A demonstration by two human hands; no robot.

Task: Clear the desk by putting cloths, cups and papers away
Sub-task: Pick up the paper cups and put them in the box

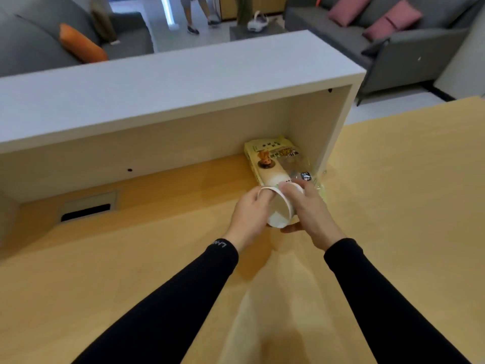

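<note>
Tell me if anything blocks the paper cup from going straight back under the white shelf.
Yes. A yellow snack packet lies in the right corner under the shelf, directly behind the paper cup that the left hand and right hand hold. Left of the packet, nothing visible blocks the space under the shelf.

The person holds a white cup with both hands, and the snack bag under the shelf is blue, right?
No. In the head view the snack bag under the shelf is yellow, not blue. The left hand and right hand do hold the white cup.
</note>
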